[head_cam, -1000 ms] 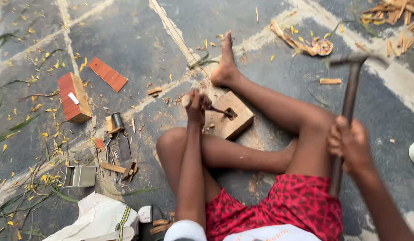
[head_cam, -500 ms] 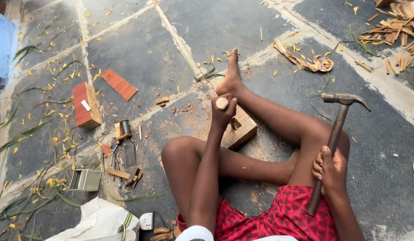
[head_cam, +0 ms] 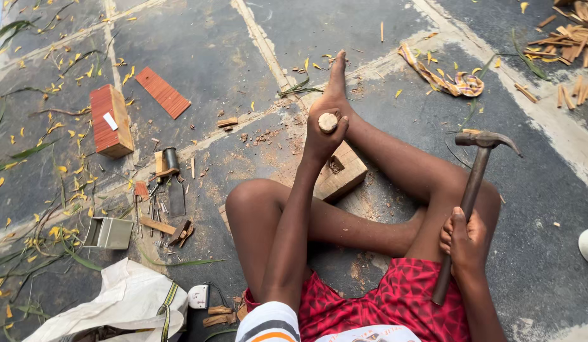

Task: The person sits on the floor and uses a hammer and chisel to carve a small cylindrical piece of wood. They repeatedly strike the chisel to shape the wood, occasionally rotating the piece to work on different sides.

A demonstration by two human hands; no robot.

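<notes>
On the left of the floor point(head_cam: 199, 57) lie a red brick point(head_cam: 110, 120), a thin red tile point(head_cam: 162, 92), a small metal box point(head_cam: 108, 233) and a scatter of small tools point(head_cam: 161, 190) — none of them touched. A white bag point(head_cam: 116, 304) sits at the lower left.

In the middle, the left hand point(head_cam: 324, 130) is closed around a short wooden peg point(head_cam: 327, 121), holding it upright with its cut end showing on top. The peg stands over a wood block point(head_cam: 341, 174) that rests on the floor against the person's leg; the block already has a hole or notch cut in its top face, with chips and dust around it. Whether the peg's lower end sits in that hole cannot be told — the hand hides it.

On the right, the right hand point(head_cam: 462, 237) is clamped on the handle of a hammer point(head_cam: 471, 183), head raised and well apart from the peg. The hands are well apart.

Judged from this, the block is prepared and the peg is positioned, but the peg still stands high, so most of the driving is not yet done.

A cloth point(head_cam: 443, 79) and wood scraps point(head_cam: 569, 44) lie far right.
</notes>
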